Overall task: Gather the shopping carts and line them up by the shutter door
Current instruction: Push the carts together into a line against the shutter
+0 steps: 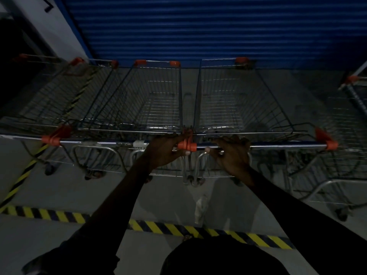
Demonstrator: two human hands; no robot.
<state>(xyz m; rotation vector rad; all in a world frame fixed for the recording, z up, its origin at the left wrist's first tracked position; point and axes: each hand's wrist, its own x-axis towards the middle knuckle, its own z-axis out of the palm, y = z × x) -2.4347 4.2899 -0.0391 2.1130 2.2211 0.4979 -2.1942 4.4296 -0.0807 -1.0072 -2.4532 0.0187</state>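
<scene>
Nearest, striped hazard tape across the grey floor. Beyond it, left hand curled round the right end of the middle cart handle; right hand wrapped round the left end of the right cart handle. Both side by side with a left cart, noses close to the blue shutter door. Far-right cart set apart.

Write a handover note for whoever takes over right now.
Left hand grips the middle cart by its handle; right hand grips the right cart likewise.
Done: both stand side by side facing the shutter, beside the left carts.
To do: the far cart at the right edge sits askew, apart from the row; line it up.
</scene>
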